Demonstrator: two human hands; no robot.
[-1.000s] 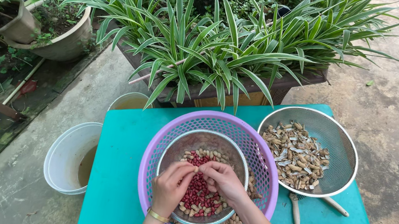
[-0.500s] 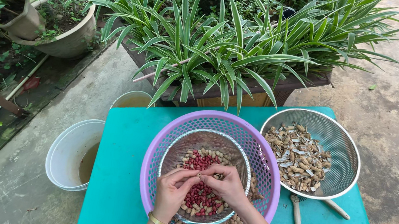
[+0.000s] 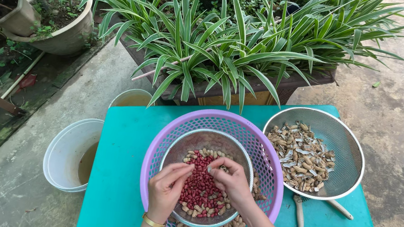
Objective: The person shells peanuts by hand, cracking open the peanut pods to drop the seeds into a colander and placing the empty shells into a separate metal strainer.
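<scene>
1. One teal table (image 3: 121, 170) stands on concrete, with a striped-leaf planter (image 3: 230, 55) behind it and two white buckets (image 3: 69, 153) to its left.
2. One purple basket (image 3: 268, 164) holds unshelled peanuts and one mesh sieve (image 3: 198, 141) of red peanuts (image 3: 200, 186).
3. One metal colander (image 3: 344, 142), at right, holds empty shells.
4. The left hand (image 3: 164, 192) and right hand (image 3: 229, 182) hover over the sieve, fingers curled; the right pinches a peanut, while the left's grip cannot be made out.

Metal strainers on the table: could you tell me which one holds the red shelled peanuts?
The smaller metal strainer nested inside the purple basket, under both hands. The larger strainer to its right holds only brown shells.
</scene>
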